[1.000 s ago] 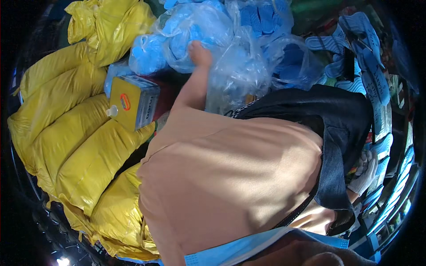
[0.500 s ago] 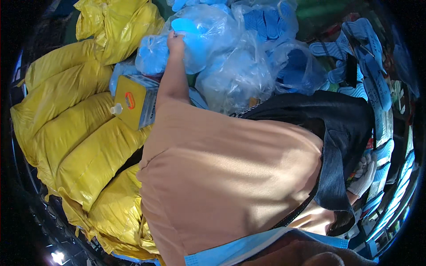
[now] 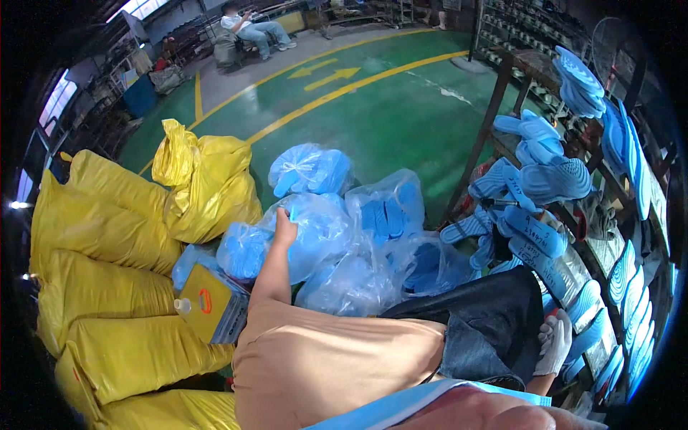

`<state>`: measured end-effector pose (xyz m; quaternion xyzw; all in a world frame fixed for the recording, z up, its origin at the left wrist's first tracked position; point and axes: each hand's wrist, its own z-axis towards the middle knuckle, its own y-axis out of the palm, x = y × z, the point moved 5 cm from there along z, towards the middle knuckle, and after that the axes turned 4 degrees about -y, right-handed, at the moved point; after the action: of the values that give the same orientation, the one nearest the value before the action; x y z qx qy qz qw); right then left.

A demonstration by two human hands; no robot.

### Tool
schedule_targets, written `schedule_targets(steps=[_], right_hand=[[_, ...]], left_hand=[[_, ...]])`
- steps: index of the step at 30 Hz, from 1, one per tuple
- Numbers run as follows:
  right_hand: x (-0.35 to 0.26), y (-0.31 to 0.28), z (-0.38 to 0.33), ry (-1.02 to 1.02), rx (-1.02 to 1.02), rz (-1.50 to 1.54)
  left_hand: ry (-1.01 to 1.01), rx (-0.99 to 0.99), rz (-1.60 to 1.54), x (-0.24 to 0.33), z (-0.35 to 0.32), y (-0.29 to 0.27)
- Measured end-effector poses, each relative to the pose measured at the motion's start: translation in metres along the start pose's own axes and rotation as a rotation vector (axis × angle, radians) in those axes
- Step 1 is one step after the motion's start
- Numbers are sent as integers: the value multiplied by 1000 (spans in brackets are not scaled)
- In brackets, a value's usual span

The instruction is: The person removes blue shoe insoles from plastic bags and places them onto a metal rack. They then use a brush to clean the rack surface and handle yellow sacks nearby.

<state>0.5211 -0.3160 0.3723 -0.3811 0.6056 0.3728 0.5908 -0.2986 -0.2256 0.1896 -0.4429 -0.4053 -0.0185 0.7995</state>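
My bare left hand (image 3: 286,225) reaches forward to a clear plastic bag (image 3: 326,240) of blue shoe soles. Its fingers are closed at the bag's left side, with a sliver of light blue at their tips; what they pinch is unclear. Low at the right, my right hand (image 3: 553,345) wears a white glove and has its fingers bent. A small red bit shows at its fingertips, but the thing in them cannot be made out. Blue soles (image 3: 592,335) on a slanted rack lie right beside this hand.
Full yellow sacks (image 3: 129,287) line the left side, with a yellow box-shaped can (image 3: 203,304) among them and the bags. More bags of soles (image 3: 387,208) stand ahead on the green floor (image 3: 344,129). A metal rack (image 3: 494,107) rises at right. Far back sits a person (image 3: 258,30).
The view has tilted up, bringing floor and rack into sight. The light blue sole that stood out beside my left hand no longer shows clearly there. My left hand stays at the same bag.
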Motion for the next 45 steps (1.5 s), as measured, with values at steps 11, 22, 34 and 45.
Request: schedule_targets(steps=[11,22,34,45], right_hand=[[6,-2,-7,-33,-15,38],[-80,156,-5,-242,-567,-310],[-43,351,-57,-1043,-948,-509],[-84,265,-6,-659,-666,-613]], left_hand=[[-735,-294,-1258,-11,-49,26],[7,-489,-699,200,-74,-18],[459,-595,-610,311,-146,-17],[558,-1104,-157,202,-205,37]])
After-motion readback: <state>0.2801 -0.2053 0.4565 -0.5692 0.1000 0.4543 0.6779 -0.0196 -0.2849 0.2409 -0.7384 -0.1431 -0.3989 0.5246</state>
